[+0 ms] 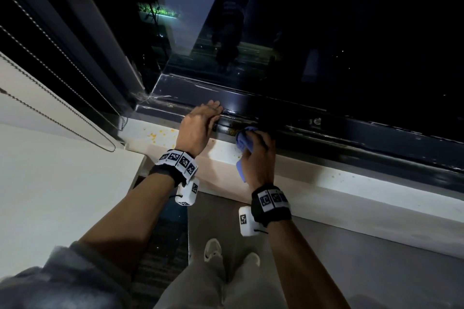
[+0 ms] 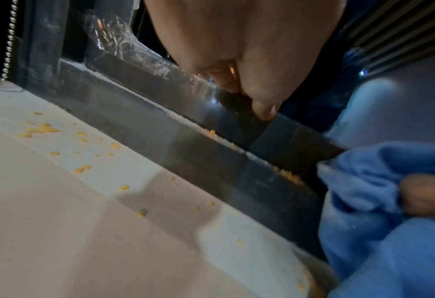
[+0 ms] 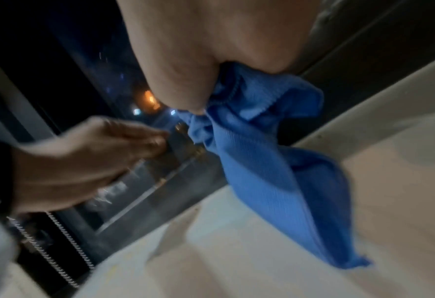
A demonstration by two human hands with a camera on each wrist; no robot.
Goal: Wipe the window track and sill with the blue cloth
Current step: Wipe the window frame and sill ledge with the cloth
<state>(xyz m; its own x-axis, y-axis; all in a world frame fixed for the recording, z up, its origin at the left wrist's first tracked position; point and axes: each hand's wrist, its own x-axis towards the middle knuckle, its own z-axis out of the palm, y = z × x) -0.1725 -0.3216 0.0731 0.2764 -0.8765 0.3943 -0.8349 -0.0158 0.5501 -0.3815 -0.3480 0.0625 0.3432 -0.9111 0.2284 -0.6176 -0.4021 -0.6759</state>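
Note:
My right hand (image 1: 258, 150) grips the bunched blue cloth (image 1: 243, 142) and holds its front end against the dark window track (image 1: 296, 130); a tail of cloth (image 3: 287, 191) hangs over the white sill (image 1: 326, 183). My left hand (image 1: 200, 120) rests just left of it, straight fingers (image 2: 264, 110) laid on the track's dark rail (image 2: 160, 129). Yellow crumbs (image 2: 43, 129) lie scattered on the sill (image 2: 58, 201) and along the track groove (image 2: 287, 176).
A dark window pane (image 1: 326, 32) rises behind the track. Bead chains of a blind (image 1: 62, 113) hang at the left by the frame corner. A white counter (image 1: 62, 195) stands at the left. My feet (image 1: 213, 249) stand on grey floor below the sill.

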